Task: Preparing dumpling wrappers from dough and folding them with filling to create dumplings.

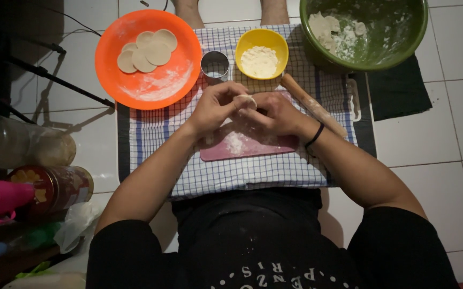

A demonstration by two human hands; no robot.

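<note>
Gripping with the left hand (215,107) and the right hand (277,113) together, both closed, fingertips pinching one small pale dough piece (246,99) between them. Holding that piece raised just above the pink board (253,147), probably so that loose flour is falling back onto the board and not onto the lap. Wearing a black wristband (314,136) on the right wrist, well apart from the dough. Working over a blue-checked cloth (242,171) spread across the lap and floor, seemingly serving as a clean base under everything else. Keeping the green bowl (397,32) at the far right corner, partly on the cloth, with floured dough scraps (322,27) lying inside; likely standing farthest out as the bulkiest item. Keeping the orange plate (151,88) at the far left, dusted with flour, presumably preventing sticking. Resting the wooden rolling pin (311,104) diagonally beside the right hand, touching the cloth, within short reach of that hand. Placing the yellow bowl (242,48) of white flour (259,60) centrally behind the hands, reachable from either side. Standing the metal ring cutter (215,65) upright between plate and yellow bowl, just beyond the left hand. Stacking round dough discs (148,51) overlapping on the plate, away from the board.
</note>
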